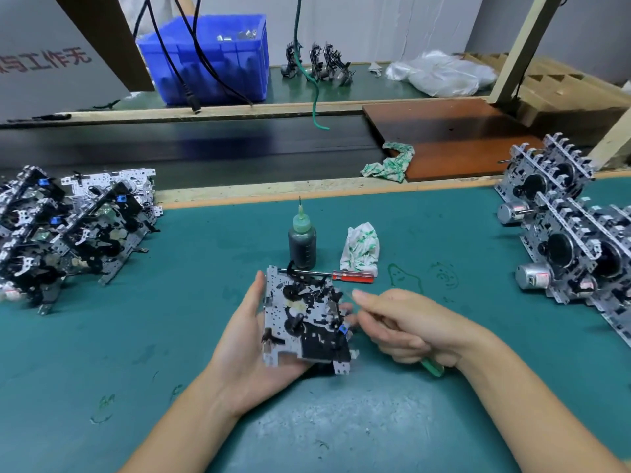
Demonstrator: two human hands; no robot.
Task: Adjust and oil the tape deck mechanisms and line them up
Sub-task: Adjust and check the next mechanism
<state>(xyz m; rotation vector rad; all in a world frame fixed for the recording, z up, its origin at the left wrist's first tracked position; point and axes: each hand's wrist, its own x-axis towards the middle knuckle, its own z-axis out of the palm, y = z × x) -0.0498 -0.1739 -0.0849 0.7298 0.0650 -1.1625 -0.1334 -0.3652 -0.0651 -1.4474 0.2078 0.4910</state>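
My left hand point(249, 339) cradles a tape deck mechanism point(305, 322), a silver plate with black gears, just above the green mat. Its fingers wrap under the plate and show at the right edge. My right hand point(406, 326) grips a thin tool with a green handle point(433, 367), its blurred tip close to the mechanism's right side. An oil bottle point(302, 242) with a needle tip stands upright behind the mechanism. A red-handled screwdriver point(348, 276) lies flat beside it.
A stack of mechanisms point(68, 227) lies at the left of the mat. A row of upright mechanisms with motors point(573, 230) stands at the right. A crumpled cloth point(360, 249) sits by the bottle. A blue bin point(208, 59) stands beyond the black conveyor belt point(191, 145).
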